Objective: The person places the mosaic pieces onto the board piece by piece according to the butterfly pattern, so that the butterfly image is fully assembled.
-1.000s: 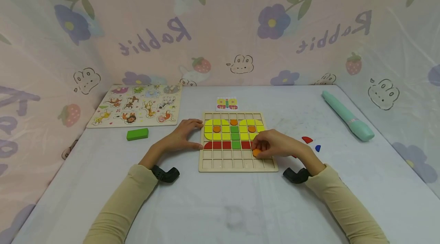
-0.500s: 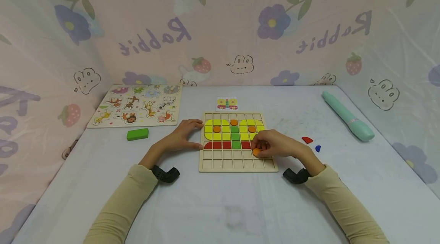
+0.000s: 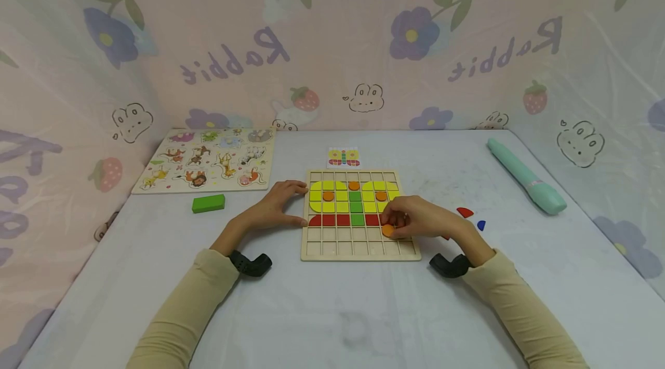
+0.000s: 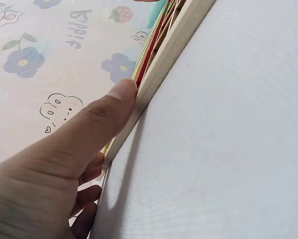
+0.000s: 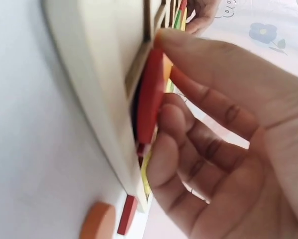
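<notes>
A wooden grid board [image 3: 343,250] lies on the table with yellow, green, red and orange pieces set in it. My left hand [image 3: 275,205] rests its thumb and fingers along the board's left edge, with the thumb [image 4: 121,94] pressed against the rim. At the lower right of the pattern, my right hand [image 3: 418,216] pinches an orange disc [image 3: 387,231] between thumb and index finger, over the squares below the red row. In the right wrist view a red rounded piece [image 5: 149,99] stands close under the fingertips; whether they grip it is unclear.
A pattern card [image 3: 343,157] lies behind the board. Right of it are a red quarter piece [image 3: 464,212], a blue half disc [image 3: 481,225] and a mint-green wand-shaped object [image 3: 526,175]. To the left lie a green block [image 3: 208,204] and an animal puzzle [image 3: 208,161].
Almost nothing differs: both hands keep their places at the board, and the orange disc stays at the right fingertips.
</notes>
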Demonstrator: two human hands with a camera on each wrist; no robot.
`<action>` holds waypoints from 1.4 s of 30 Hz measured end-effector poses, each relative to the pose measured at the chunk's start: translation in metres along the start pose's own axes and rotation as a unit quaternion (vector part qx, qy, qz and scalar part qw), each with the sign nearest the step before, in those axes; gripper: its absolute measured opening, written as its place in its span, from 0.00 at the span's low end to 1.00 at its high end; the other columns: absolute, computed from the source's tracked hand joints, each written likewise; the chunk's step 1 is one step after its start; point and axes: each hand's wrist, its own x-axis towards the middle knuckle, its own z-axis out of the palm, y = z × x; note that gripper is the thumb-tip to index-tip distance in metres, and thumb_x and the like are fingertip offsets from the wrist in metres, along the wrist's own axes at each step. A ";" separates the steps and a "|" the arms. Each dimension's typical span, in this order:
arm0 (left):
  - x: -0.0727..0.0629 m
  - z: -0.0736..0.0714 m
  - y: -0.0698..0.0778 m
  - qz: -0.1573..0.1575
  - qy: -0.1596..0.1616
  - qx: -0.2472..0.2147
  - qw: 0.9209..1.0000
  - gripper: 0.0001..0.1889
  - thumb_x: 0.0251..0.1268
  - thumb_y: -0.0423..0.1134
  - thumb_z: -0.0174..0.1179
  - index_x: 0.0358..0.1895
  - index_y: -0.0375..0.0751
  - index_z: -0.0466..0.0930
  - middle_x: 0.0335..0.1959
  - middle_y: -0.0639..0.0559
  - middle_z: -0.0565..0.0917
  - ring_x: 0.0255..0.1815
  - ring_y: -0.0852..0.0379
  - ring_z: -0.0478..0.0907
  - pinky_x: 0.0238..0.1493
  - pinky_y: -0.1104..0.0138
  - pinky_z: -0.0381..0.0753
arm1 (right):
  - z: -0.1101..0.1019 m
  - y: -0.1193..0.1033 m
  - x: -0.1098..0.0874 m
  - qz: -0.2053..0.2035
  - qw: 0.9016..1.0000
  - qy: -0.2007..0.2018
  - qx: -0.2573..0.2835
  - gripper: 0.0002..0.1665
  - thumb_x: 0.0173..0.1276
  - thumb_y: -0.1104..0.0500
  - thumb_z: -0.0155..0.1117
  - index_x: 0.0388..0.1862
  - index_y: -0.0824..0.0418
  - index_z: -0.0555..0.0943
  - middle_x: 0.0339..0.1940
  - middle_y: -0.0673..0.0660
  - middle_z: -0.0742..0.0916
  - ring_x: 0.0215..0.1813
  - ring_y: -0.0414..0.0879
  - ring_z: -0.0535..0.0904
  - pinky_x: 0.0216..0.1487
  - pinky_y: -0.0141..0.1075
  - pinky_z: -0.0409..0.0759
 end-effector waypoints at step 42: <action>-0.001 0.000 -0.001 0.005 0.004 0.000 1.000 0.40 0.50 0.57 0.67 0.65 0.43 0.65 0.69 0.51 0.61 0.71 0.51 0.50 0.70 0.52 0.51 | -0.034 0.015 -0.033 0.081 0.996 -0.033 -0.006 0.18 0.52 0.58 0.73 0.38 0.61 0.76 0.30 0.52 0.78 0.35 0.45 0.72 0.35 0.32 0.75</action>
